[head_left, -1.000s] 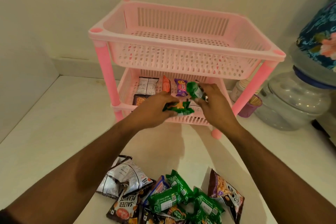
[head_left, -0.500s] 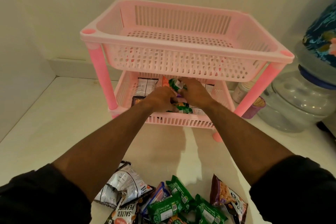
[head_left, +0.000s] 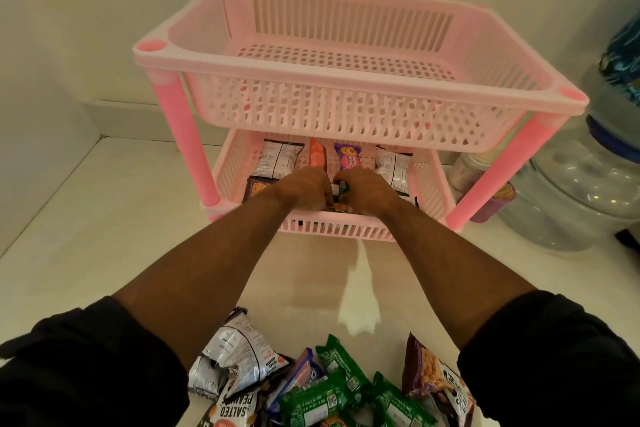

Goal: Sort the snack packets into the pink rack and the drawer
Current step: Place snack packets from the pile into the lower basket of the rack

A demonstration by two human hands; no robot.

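Observation:
A two-tier pink rack [head_left: 346, 74] stands at the back of the white counter. Its top basket holds nothing; the lower basket [head_left: 339, 229] holds several packets, among them a silver one [head_left: 278, 158], an orange one [head_left: 317, 155] and a purple one [head_left: 350, 157]. My left hand [head_left: 301, 189] and my right hand [head_left: 367, 192] are both inside the lower basket, side by side, closed on green packets [head_left: 341, 191] that they mostly hide. A pile of loose snack packets [head_left: 322, 388] lies at the near edge between my forearms.
A large clear water jar [head_left: 581, 191] stands to the right of the rack, with a small purple cup [head_left: 498, 204] and a white bottle [head_left: 465, 168] behind the rack's right leg. Walls close in at the left and behind.
Both hands moved forward and down from the front of the rack into the lower basket, carrying the green packets in with them.

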